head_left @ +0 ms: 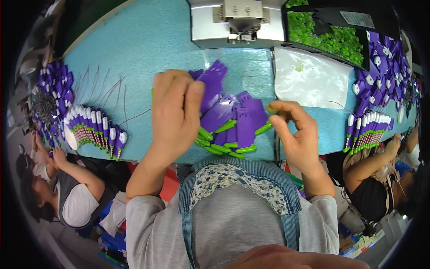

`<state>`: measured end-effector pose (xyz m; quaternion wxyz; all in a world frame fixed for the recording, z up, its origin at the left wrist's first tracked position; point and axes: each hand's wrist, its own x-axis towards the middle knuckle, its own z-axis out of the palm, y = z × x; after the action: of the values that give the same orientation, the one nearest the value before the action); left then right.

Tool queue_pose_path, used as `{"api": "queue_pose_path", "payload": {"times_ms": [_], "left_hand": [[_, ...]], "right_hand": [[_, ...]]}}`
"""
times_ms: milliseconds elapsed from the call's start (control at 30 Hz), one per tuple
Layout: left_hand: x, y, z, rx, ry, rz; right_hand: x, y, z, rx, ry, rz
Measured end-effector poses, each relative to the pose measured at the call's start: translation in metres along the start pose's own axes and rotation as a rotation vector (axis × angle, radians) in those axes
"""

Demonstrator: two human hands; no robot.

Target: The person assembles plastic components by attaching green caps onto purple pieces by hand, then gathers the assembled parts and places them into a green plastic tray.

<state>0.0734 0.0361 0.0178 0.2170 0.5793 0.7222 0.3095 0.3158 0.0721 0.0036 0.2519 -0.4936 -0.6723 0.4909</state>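
Observation:
On the blue table before me lies a loose heap of flat purple plastic pieces (245,123) with bright green tips (220,148). Over its left side is my left hand (176,110), its fingers curled in. A blurred purple piece (215,80) shows beside the thumb, and a sliver of green sticks out past the other side; what lies inside the grip is hidden. At the heap's right edge my right hand (295,132) bends thumb and index finger toward each other in a pinch. A green tip (263,128) lies by the thumb; anything between the fingertips is too small to name.
A metal machine (239,31) stands at the back. Beside it are a black box of small green parts (349,42) and a white plastic sheet (309,78). Wired purple-and-white assemblies fan out at left (94,127) and right (369,127). Co-workers (80,193) sit on both sides.

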Motion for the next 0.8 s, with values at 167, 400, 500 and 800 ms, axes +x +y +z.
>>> {"api": "queue_pose_path", "payload": {"times_ms": [167,400,500,800], "left_hand": [[-0.023,-0.034,0.0,0.176,0.089,0.151],[-0.054,-0.022,0.015,0.197,0.008,0.173],[-0.057,-0.02,0.02,0.24,0.052,0.18],[-0.064,-0.037,0.025,0.107,0.095,0.222]], "right_hand": [[-0.013,-0.017,0.002,-0.262,-0.115,0.024],[-0.034,-0.03,0.026,-0.337,-0.105,0.132],[-0.043,-0.035,0.041,-0.219,-0.051,0.306],[-0.045,-0.055,0.079,0.412,0.033,0.77]]}}
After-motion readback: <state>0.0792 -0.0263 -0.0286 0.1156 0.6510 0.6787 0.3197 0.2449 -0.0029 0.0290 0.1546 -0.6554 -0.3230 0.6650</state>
